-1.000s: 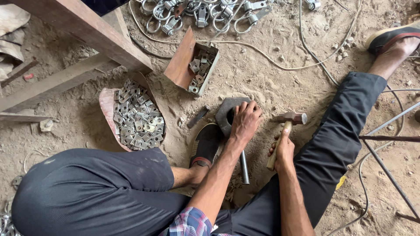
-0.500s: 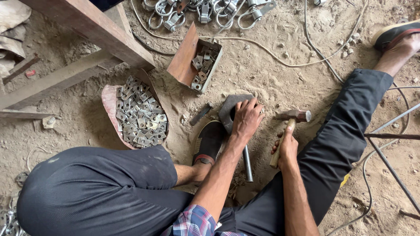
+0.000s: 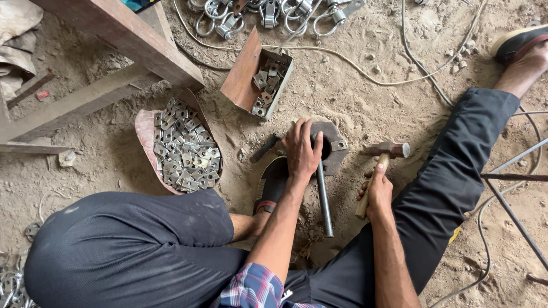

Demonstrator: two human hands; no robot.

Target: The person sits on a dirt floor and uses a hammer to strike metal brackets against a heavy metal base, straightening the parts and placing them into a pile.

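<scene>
Both hands low over sandy dirt floor [image 3: 365,102]: right hand [image 3: 377,193] fingers gripping hammer [image 3: 378,169]; left hand [image 3: 301,149] fingers spread on metal block [image 3: 335,147].

A rough metalworking workshop with a bare sandy dirt floor [image 3: 365,97]. A dark, flat steel die block [image 3: 334,147] sits on the ground as the work spot. Left of it lies a rusty tray heaped with small stamped silver plates [image 3: 182,148]; beyond it, a rusty open metal box [image 3: 257,77] and a cluster of steel shackles [image 3: 268,14]. A wooden-handled hammer [image 3: 379,171] lies just to its right.
</scene>
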